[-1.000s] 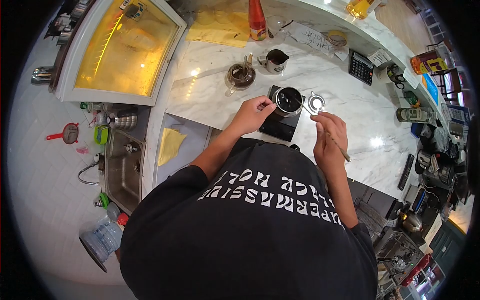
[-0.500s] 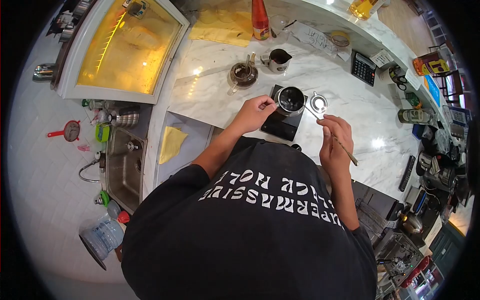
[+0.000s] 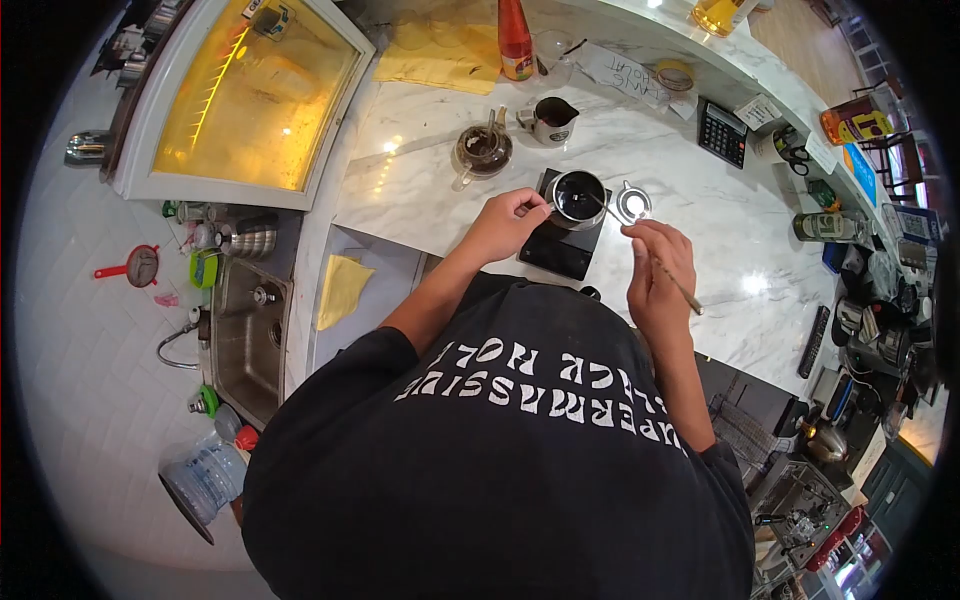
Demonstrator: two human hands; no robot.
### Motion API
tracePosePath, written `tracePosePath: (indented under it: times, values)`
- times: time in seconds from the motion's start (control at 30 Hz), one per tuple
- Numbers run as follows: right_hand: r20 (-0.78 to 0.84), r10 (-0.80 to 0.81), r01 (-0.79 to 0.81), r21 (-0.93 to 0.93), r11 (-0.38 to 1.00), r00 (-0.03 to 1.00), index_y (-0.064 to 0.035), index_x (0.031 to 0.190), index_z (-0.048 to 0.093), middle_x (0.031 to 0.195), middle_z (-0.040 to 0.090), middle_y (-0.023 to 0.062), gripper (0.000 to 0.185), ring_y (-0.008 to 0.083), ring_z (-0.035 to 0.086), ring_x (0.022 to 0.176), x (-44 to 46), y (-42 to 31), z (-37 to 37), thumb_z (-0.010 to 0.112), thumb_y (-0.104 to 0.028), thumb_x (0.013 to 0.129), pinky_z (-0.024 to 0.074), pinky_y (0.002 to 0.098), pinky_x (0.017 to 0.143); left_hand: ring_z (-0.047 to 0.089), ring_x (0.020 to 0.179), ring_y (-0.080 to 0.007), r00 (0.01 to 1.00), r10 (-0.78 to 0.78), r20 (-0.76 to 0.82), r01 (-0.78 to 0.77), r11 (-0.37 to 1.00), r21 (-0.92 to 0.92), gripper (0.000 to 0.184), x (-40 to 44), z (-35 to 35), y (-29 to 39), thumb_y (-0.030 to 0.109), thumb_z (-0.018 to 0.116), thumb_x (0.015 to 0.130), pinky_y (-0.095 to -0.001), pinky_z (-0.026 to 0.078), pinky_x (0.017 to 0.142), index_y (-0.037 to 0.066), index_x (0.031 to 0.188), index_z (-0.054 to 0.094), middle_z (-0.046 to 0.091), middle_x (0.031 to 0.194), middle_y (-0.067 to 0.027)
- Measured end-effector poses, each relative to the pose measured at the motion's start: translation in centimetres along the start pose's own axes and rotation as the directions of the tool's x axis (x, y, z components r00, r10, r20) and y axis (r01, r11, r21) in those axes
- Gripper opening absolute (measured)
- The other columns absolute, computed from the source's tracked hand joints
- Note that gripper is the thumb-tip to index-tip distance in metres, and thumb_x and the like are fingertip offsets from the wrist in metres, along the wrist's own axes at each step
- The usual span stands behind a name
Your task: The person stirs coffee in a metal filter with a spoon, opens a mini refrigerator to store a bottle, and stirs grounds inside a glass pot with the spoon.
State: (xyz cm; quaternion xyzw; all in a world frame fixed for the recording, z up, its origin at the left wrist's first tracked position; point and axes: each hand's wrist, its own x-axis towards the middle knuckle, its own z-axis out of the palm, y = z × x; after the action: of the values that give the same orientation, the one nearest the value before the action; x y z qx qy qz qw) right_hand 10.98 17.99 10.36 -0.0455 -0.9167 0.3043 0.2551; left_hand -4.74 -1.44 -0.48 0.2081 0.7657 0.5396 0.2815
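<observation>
A round metal cup with dark liquid point(image 3: 579, 196) stands on a black scale point(image 3: 556, 254). My left hand point(image 3: 510, 222) is closed at the cup's left side, its fingers pinching what looks like the handle. My right hand point(image 3: 660, 262) grips a long thin spoon point(image 3: 680, 285), whose lower end reaches into the cup over its right rim. Just right of the cup lies a small round silver item point(image 3: 633, 204), perhaps a lid or strainer. Behind them sit a glass teapot point(image 3: 484, 150) with dark contents and a metal pitcher point(image 3: 553, 122).
At the back of the marble counter point(image 3: 420, 200) stand a red bottle point(image 3: 515, 45) and a yellow cloth point(image 3: 440, 65). A calculator point(image 3: 722, 133) lies to the right. On the left are a glass-doored cabinet point(image 3: 255, 110) and a sink point(image 3: 245, 350).
My right hand has shifted left and slightly up, bringing the spoon's end from outside the cup's right rim into the cup. My left hand keeps its place at the cup.
</observation>
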Motion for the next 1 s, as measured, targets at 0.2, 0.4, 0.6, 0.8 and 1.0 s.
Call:
tracePosePath:
  times: [0.2, 0.4, 0.6, 0.8, 1.0]
  values:
    - [-0.008, -0.026, 0.026, 0.005, 1.000, 1.000, -0.0023, 0.103, 0.068, 0.099, 0.071, 0.0147, 0.009, 0.0329, 0.066, 0.103, -0.5, 0.5, -0.5, 0.062, -0.006, 0.098, 0.0462, 0.0450, 0.095, 0.058, 0.072, -0.0089, 1.000, -0.004, -0.010, 0.004, 1.000, 0.015, 0.024, 0.1, 0.0, -0.3, 0.025, 0.069, 0.098, -0.0273, 0.049, 0.068, 0.001, 0.099, 0.071, 0.068, 0.080, -0.0019]
    - [-0.014, 0.037, -0.037, -0.031, 0.999, 0.999, -0.0021, 0.104, 0.068, 0.099, 0.070, 0.0141, 0.009, 0.0327, 0.067, 0.103, -0.2, 0.4, -0.7, 0.063, -0.004, 0.097, 0.0464, 0.0456, 0.096, 0.058, 0.071, -0.0091, 1.000, 0.009, -0.005, -0.008, 1.000, 0.026, 0.024, 0.2, -0.1, -0.3, 0.025, 0.070, 0.097, -0.0274, 0.049, 0.068, 0.001, 0.098, 0.070, 0.068, 0.078, -0.0020]
    - [0.004, -0.024, 0.024, 0.010, 1.000, 1.000, -0.0021, 0.101, 0.068, 0.100, 0.071, 0.0136, 0.007, 0.0320, 0.067, 0.103, 0.1, -0.2, -0.2, 0.063, -0.004, 0.096, 0.0470, 0.0443, 0.095, 0.059, 0.082, -0.0120, 0.997, -0.065, 0.031, 0.063, 0.996, 0.069, 0.024, -0.1, -0.2, 1.0, 0.024, 0.067, 0.099, -0.0307, 0.049, 0.078, 0.001, 0.101, 0.071, 0.070, 0.088, -0.0032]
    - [-0.009, 0.028, -0.028, -0.003, 1.000, 1.000, -0.0026, 0.103, 0.068, 0.101, 0.071, 0.0132, 0.009, 0.0332, 0.066, 0.104, -0.3, 0.4, -0.9, 0.063, -0.004, 0.096, 0.0466, 0.0452, 0.096, 0.058, 0.078, -0.0112, 0.999, -0.035, 0.018, 0.034, 0.997, 0.067, 0.025, -0.2, -0.4, 1.2, 0.025, 0.068, 0.098, -0.0296, 0.049, 0.074, 0.001, 0.099, 0.070, 0.069, 0.084, -0.0028]
    - [0.017, 0.039, -0.039, 0.003, 0.999, 0.999, -0.0023, 0.105, 0.068, 0.102, 0.071, 0.0155, 0.010, 0.0340, 0.066, 0.106, 0.0, 0.2, -0.2, 0.063, -0.004, 0.096, 0.0466, 0.0463, 0.097, 0.058, 0.081, -0.0117, 0.998, -0.053, 0.021, 0.052, 0.997, 0.056, 0.023, 0.0, -0.2, 0.8, 0.023, 0.067, 0.099, -0.0299, 0.049, 0.076, 0.000, 0.099, 0.070, 0.069, 0.087, -0.0031]
